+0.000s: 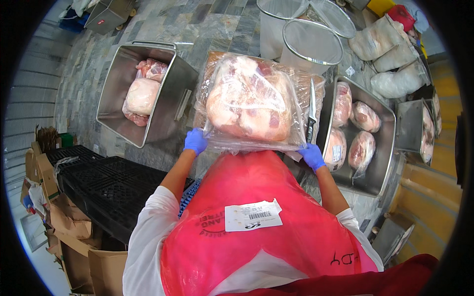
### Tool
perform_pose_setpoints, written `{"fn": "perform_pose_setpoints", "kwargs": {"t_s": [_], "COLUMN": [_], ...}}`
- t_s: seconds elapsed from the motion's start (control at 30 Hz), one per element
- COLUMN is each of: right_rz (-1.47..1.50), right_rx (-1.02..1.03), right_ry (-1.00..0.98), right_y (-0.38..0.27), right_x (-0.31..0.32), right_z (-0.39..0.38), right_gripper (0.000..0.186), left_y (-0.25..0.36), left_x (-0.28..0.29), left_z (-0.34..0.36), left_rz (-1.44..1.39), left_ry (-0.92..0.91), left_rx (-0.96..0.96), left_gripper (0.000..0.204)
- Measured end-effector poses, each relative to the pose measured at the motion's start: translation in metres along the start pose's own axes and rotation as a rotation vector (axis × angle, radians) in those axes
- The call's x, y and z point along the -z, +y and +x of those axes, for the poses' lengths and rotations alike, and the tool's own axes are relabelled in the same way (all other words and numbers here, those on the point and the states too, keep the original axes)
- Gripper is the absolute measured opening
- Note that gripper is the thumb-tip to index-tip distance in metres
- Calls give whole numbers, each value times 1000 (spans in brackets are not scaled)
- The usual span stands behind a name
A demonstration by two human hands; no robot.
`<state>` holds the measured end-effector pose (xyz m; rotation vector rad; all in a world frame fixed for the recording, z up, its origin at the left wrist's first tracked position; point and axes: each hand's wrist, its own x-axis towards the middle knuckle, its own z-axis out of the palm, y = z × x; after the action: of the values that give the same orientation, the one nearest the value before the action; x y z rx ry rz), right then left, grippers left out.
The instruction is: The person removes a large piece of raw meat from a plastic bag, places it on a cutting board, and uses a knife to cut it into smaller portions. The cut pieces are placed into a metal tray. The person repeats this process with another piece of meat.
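A large pale piece of raw meat (247,101) lies in front of me inside a clear plastic bag (237,144). The bag rests on a brown board-like surface (310,79). My left hand (196,141), in a blue glove, is closed on the bag's near left corner. At the near right corner, my right hand (312,157), gloved the same, grips the bag too; its fingertips are partly hidden. A knife (311,111) with a black handle lies on the right side of the surface, blade pointing away, just beyond my right hand.
A steel tub (185,81) with unwrapped meat stands to the left. Another steel tub (390,148) on the right holds several bagged pieces. Clear bins with metal rims (340,55) are beyond. Black pallets (106,185) and cardboard boxes (106,271) sit at the lower left.
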<state>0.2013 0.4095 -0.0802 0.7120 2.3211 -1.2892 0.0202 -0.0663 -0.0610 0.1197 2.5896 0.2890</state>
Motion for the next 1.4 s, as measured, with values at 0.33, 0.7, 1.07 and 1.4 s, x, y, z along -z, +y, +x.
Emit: {"fn": "perform_pose_setpoints", "kwargs": {"t_s": [0.33, 0.7, 1.07, 1.4], "right_rz": [1349, 1247, 813, 320], "right_rx": [-206, -461, -131, 321], "right_ry": [176, -46, -131, -137], "right_y": [-73, -105, -183, -175], "right_x": [-29, -56, -1, 16], "right_z": [10, 45, -49, -35], "right_gripper": [11, 29, 24, 21], "left_y": [31, 64, 85, 155], "left_x": [18, -32, 129, 207], "left_z": [-16, 5, -68, -42], "left_rz": [-1700, -1296, -1284, -1116], "left_ry": [-603, -400, -203, -39], "left_rx": [44, 9, -167, -379], "left_gripper": [33, 36, 16, 14]}}
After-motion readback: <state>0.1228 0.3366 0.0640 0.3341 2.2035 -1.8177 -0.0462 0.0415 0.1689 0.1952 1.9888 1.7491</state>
